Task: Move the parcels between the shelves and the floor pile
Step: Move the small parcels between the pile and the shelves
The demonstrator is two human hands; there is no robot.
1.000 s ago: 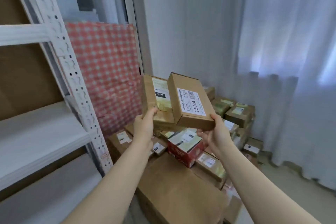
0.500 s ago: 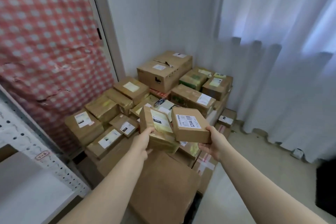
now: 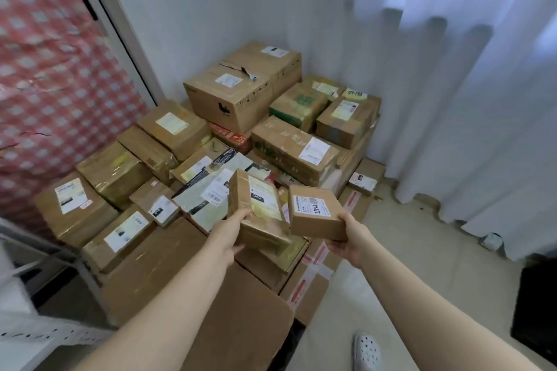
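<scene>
Grips taped parcel [image 3: 259,214] in left hand [image 3: 232,230], fingers curled round its near end. Clasps labelled parcel [image 3: 316,214], marked 12V4A, from beneath in right hand [image 3: 349,238]. Holds both side by side above floor pile [image 3: 241,93], spread beyond and below both hands. Stands with curtain [image 3: 452,99] well right of right hand.
</scene>
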